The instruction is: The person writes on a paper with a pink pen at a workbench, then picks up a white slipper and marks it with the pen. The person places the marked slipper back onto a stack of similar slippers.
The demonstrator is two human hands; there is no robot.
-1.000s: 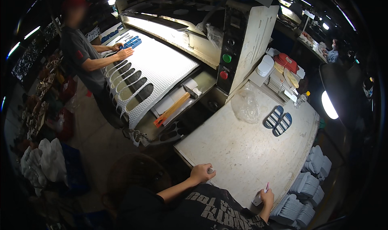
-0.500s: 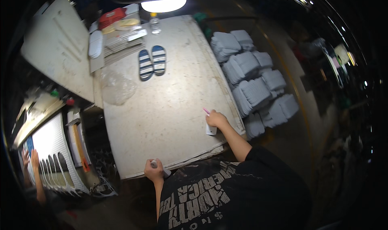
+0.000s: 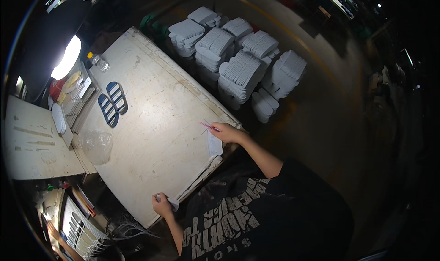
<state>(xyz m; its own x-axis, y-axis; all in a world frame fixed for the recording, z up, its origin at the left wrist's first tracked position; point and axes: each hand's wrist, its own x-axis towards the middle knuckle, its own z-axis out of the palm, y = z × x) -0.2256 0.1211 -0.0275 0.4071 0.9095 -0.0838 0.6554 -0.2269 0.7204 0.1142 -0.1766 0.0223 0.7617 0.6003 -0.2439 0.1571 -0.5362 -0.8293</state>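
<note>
Fingers curled, my left hand is closed around a small whitish object at the near edge of the table; its kind is unclear. At the table's right edge, my right hand grips a slim pink pen-like thing, blurred by motion. Below those fingers hangs or lies a white tag-like piece; whether the hand holds it too I cannot tell. Farther left on the white table rests a pair of blue-and-white striped slide sandals.
Beyond the right edge stand several stacks of pale grey soles. A clear bottle with a yellow cap, cardboard pieces and a crumpled plastic bag lie along the left. Another person's arm shows at lower left.
The view has swung to the right, so the table and sandals sit farther left in it. Both hands keep their holds; the pink thing has tilted in my right hand.
</note>
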